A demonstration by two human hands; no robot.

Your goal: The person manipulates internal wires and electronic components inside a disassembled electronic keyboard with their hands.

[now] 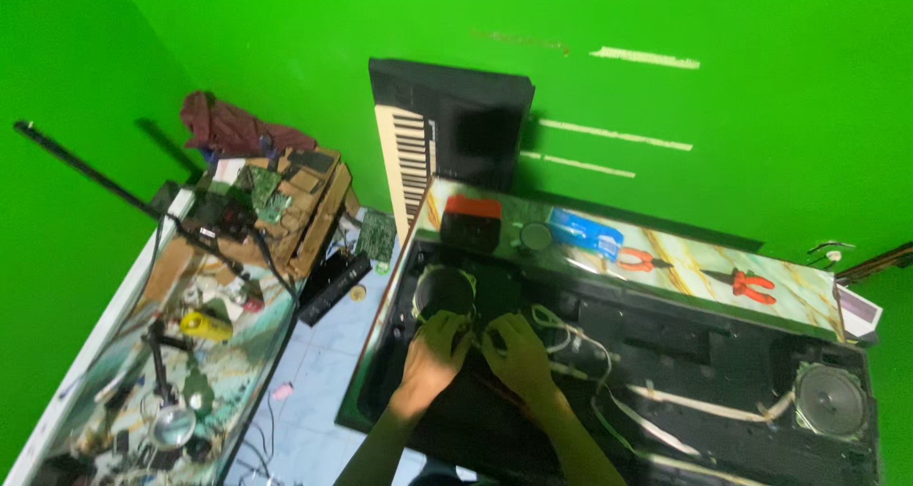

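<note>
While both hands work inside the opened black casing (609, 372), the left hand (433, 348) sits at about 5 o'clock of the round left speaker (444, 291), fingers curled down onto the board beside it; whether they pinch anything I cannot tell. The right hand (518, 348) lies just beside it, at 3 o'clock of the left hand, fingers bent and closed onto something small near the white ribbon cable (585, 348); the held part itself is hidden under the fingertips.

The casing lies flat on the bench (808, 291), its long axis running from 9 to 4 o'clock. A second speaker (829, 400) sits at the far right end, well apart from the hands. White cables loop from the hands' spot toward 4 o'clock.

Judgement on doing this step well:
- Keep the left hand braced on the board so it does not shift while the right hand works.
- Pull or press on a connector body, not on the ribbon; the cable looks thin and likely to crease.
- Keep fingers off the speaker cone at 11 o'clock.

At 12 to 2 o'clock along the bench's back edge: red-topped black box (471, 220), blue tool (585, 231), orange-handled pliers (642, 260), within reach. A keyboard (418, 153) leans on the green wall behind.
</note>
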